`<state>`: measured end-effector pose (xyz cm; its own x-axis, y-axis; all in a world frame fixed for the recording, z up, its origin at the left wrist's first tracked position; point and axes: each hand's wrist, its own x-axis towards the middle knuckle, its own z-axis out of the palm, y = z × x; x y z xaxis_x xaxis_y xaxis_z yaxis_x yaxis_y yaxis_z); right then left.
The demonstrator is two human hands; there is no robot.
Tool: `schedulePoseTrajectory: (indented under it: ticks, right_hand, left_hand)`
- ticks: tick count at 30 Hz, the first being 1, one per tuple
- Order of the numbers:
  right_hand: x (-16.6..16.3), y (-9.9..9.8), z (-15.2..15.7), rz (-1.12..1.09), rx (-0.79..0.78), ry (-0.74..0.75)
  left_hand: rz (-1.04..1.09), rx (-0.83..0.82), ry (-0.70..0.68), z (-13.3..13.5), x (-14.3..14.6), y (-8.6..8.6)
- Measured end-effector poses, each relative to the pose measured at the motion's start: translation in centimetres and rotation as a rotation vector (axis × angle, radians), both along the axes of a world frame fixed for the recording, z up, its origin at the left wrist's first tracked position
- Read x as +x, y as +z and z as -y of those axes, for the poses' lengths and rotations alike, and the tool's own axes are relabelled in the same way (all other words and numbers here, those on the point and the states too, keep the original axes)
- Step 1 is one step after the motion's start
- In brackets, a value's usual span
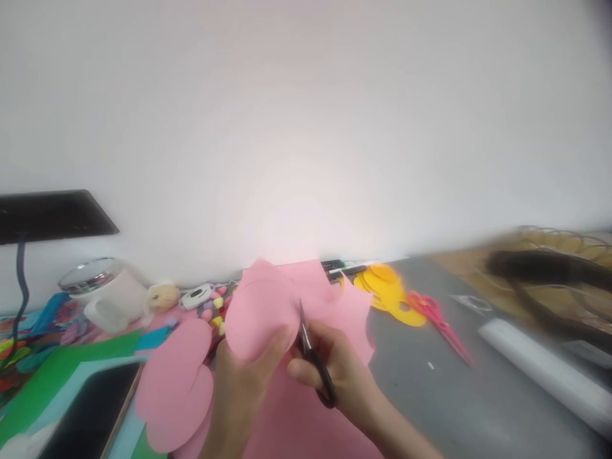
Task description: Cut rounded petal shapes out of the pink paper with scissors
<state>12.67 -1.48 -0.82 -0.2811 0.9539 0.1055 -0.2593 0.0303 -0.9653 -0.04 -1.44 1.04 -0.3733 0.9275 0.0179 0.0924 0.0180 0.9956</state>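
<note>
My left hand [246, 379] is closed on a piece of pink paper [261, 306] with a rounded edge, the thumb lying over its lower right side. In my right hand [342, 370] is a pair of scissors [310, 357] with dark handles, fingers wrapped round them. Their blades point up and away, at the right edge of the rounded paper. Whether the blades are parted is hard to make out. Behind and below the hands lies more pink paper, with a scalloped cut edge [358, 315] on the right. Several pink paper ovals [174, 376] lie left of my left hand.
Yellow paper cutouts [385, 293] and pink scissors [442, 325] lie on the grey table [421, 408] to the right, near a white roll [545, 370]. Left are a dark phone [93, 414], green sheets [90, 350] and a white mug [112, 303]. A white wall [306, 127] stands behind.
</note>
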Motion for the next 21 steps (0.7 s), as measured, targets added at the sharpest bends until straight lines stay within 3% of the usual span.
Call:
schedulePoseTrajectory:
  ticks: [21]
  right_hand:
    - [0.01, -0.04, 0.05, 0.004, -0.016, 0.021]
  left_hand:
    - [-0.03, -0.095, 0.058, 0.09, 0.02, -0.2]
